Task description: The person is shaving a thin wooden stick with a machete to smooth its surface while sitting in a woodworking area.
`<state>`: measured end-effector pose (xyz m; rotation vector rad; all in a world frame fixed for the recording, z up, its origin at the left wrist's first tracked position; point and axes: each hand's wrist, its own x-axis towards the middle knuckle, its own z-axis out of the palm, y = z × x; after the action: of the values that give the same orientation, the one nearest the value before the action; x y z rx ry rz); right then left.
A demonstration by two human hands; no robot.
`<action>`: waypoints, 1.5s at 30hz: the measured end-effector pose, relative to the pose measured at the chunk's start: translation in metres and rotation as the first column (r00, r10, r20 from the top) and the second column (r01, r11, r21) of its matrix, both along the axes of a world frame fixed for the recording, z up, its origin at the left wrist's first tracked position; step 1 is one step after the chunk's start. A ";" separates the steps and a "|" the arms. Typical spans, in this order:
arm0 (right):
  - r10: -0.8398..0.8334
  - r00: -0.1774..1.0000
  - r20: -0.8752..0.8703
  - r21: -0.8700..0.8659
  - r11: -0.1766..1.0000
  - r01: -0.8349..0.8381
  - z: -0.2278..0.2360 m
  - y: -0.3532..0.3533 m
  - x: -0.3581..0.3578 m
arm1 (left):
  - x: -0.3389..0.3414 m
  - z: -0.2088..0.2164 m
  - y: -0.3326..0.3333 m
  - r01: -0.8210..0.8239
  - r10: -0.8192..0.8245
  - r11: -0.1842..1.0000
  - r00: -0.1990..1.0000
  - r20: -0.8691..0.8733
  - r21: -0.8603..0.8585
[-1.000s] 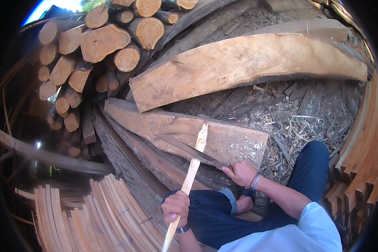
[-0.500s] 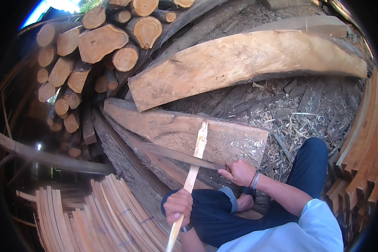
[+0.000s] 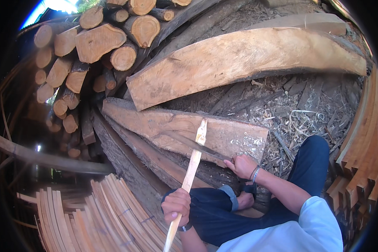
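Note:
My left hand [image 3: 176, 206] is wrapped around the lower part of a pale wooden stick [image 3: 192, 169], which slants up and to the right. The stick's whittled tip lies over a broad slab of wood [image 3: 147, 122]. In my right hand [image 3: 242, 166] is the handle end of a long-bladed knife [image 3: 216, 154]; the fingers are closed and hide the handle. The blade points left and lies across the stick a little below its tip, its far part dim and blurred over the slab.
Cut logs [image 3: 143, 31] are stacked at the upper left. A long curved plank [image 3: 248, 59] lies beyond the slab. Bundled thin strips [image 3: 109, 210] stand at the lower left, more curved boards [image 3: 357, 155] at the right. Wood shavings [image 3: 300, 122] cover the ground beside my knee.
The knife and my right hand have moved up and slightly right, so the blade crosses the stick nearer its tip. My left hand and the stick have barely shifted.

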<state>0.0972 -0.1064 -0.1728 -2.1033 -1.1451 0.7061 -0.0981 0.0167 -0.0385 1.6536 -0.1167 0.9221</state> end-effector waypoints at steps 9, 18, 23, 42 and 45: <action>0.069 0.996 0.049 0.118 0.990 -0.074 0.031 -0.005 -0.010 | 0.003 -0.001 -0.004 0.027 -0.027 0.999 1.000 -0.009 0.030; -0.004 1.000 -0.029 0.110 0.994 0.008 0.026 -0.003 -0.009 | 0.007 -0.003 -0.009 0.033 -0.032 0.999 0.999 -0.025 0.035; -0.019 1.000 -0.007 0.040 0.999 0.019 0.000 -0.002 0.000 | 0.009 -0.002 -0.007 0.033 -0.033 0.999 0.999 -0.012 0.019; -0.014 0.999 -0.034 0.106 0.994 0.017 0.024 -0.007 -0.007 | 0.011 0.000 -0.013 -0.004 0.004 1.000 1.000 -0.015 0.020; 0.003 1.000 -0.031 0.101 0.995 0.000 0.026 -0.006 -0.006 | 0.015 0.002 -0.010 0.008 -0.008 1.000 1.000 -0.021 0.016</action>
<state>0.0914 -0.1128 -0.1466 -2.0005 -1.1417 0.6652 -0.0828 0.0063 -0.0363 1.6759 -0.1171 0.8999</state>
